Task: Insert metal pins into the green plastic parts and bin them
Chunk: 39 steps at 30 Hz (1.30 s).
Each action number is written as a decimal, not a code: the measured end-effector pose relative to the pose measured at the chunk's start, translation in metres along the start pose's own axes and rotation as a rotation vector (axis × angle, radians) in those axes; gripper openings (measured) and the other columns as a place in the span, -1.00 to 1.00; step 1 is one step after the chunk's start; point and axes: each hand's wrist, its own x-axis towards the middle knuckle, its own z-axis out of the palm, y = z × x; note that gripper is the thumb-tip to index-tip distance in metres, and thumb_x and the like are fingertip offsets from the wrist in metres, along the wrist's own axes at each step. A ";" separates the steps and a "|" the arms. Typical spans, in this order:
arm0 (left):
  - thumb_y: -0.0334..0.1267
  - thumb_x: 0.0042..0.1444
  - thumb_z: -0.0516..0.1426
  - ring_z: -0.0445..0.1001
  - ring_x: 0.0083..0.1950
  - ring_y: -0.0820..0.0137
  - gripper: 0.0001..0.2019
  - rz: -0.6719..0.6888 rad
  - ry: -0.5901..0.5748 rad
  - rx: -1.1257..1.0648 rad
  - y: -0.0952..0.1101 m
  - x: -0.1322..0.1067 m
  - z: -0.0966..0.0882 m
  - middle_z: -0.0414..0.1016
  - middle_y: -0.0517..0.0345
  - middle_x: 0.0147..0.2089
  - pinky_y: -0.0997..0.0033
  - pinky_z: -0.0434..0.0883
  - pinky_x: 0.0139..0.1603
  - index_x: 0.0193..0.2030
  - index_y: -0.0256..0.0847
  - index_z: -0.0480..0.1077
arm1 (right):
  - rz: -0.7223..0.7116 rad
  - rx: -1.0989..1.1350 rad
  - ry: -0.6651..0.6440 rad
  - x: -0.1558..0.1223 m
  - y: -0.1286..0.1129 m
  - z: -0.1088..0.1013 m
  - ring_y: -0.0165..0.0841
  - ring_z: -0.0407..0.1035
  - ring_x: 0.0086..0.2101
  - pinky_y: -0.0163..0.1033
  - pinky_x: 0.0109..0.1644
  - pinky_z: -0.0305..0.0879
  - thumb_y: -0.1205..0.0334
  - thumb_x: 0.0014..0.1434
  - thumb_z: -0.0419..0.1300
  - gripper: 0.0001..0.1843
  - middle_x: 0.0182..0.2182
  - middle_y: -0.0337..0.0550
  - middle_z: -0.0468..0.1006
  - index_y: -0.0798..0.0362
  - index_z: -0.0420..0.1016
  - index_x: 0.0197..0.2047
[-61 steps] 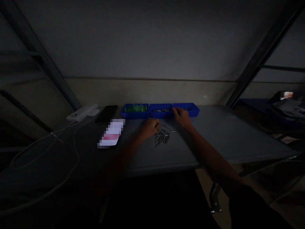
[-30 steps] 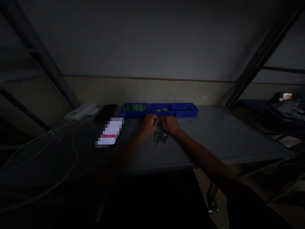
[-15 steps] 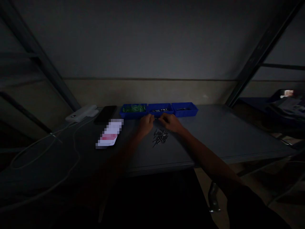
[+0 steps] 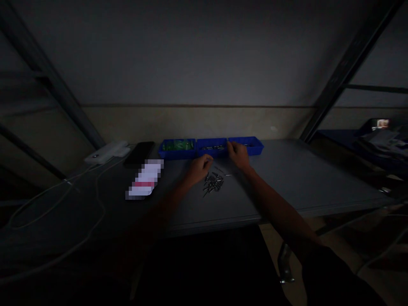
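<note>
My left hand (image 4: 199, 167) is closed just in front of the middle blue bin (image 4: 213, 153), fingertips pinched together; whatever they hold is too dark and small to make out. My right hand (image 4: 239, 156) is raised over the front edge where the middle bin meets the right blue bin (image 4: 255, 149). Its thumb and fingers are pinched, and any small part in them cannot be made out. Below the hands lies a pile of thin metal pins (image 4: 213, 184), with a few loose ones beside it. Shiny metal parts lie in the middle bin, and others show partly in the right one.
The left blue bin (image 4: 161, 149) holds green plastic packaging. Left of it lie a dark phone-like slab (image 4: 140, 153), a blurred-out bright screen (image 4: 145, 180) and a white power strip (image 4: 106, 153) with cables. Metal frame posts flank the grey table (image 4: 274, 187).
My hands have parted from a thin metal piece between them. The right hand moved up and right to the bins; the left turned slightly and stayed near the pile.
</note>
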 end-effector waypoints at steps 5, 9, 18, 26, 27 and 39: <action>-0.33 0.08 0.11 0.48 -0.25 0.37 -0.80 0.051 -0.149 0.185 -0.001 0.006 0.006 0.52 0.11 -0.24 0.44 0.35 -0.22 -0.17 -0.15 0.49 | 0.354 -0.025 0.291 0.022 0.029 -0.011 -0.31 0.31 -0.44 -0.29 -0.37 0.04 -0.12 0.26 -0.11 -0.47 -0.48 -0.02 0.52 0.07 0.39 -0.49; -0.35 0.07 0.10 0.48 -0.25 0.37 -0.86 0.035 -0.177 0.243 -0.003 0.008 0.007 0.51 0.10 -0.25 0.43 0.36 -0.21 -0.32 -0.17 0.50 | 0.262 -0.032 0.196 0.014 0.027 -0.005 -0.35 0.28 -0.49 -0.29 -0.38 0.04 -0.11 0.21 0.00 -0.52 -0.53 -0.08 0.49 0.08 0.40 -0.52; -0.28 0.16 0.02 0.48 -0.18 0.36 -0.81 -0.090 -0.037 0.067 -0.008 0.007 0.002 0.57 0.09 -0.22 0.45 0.34 -0.13 -0.29 -0.22 0.46 | -0.115 0.156 -0.339 -0.016 -0.007 0.012 -0.46 0.25 -0.52 -0.36 -0.42 0.07 0.12 0.13 0.14 -0.76 -0.52 -0.23 0.46 0.11 0.50 -0.29; -0.19 0.21 -0.07 0.45 -0.36 0.37 -0.66 -0.181 0.035 0.007 -0.011 0.007 -0.007 0.54 0.07 -0.39 0.45 0.30 -0.31 -0.34 -0.29 0.47 | -0.216 0.183 -0.400 -0.016 -0.003 0.013 -0.46 0.24 -0.52 -0.35 -0.40 0.08 0.27 0.08 0.13 -0.86 -0.54 -0.25 0.44 0.12 0.48 -0.33; -0.17 0.21 -0.07 0.44 -0.38 0.37 -0.65 -0.172 0.036 -0.012 -0.012 0.007 -0.007 0.53 0.08 -0.41 0.45 0.30 -0.33 -0.34 -0.28 0.47 | -0.225 0.189 -0.395 -0.015 -0.003 0.013 -0.45 0.24 -0.51 -0.35 -0.39 0.09 0.27 0.10 0.12 -0.86 -0.53 -0.24 0.44 0.12 0.47 -0.33; -0.19 0.17 -0.02 0.40 -0.39 0.43 -0.74 -0.033 0.007 -0.082 -0.007 0.003 -0.005 0.47 0.19 -0.44 0.50 0.28 -0.35 -0.30 -0.27 0.44 | -0.200 0.260 -0.420 -0.016 -0.006 0.008 -0.44 0.24 -0.49 -0.34 -0.38 0.09 0.16 0.12 0.10 -0.77 -0.51 -0.22 0.44 0.15 0.48 -0.36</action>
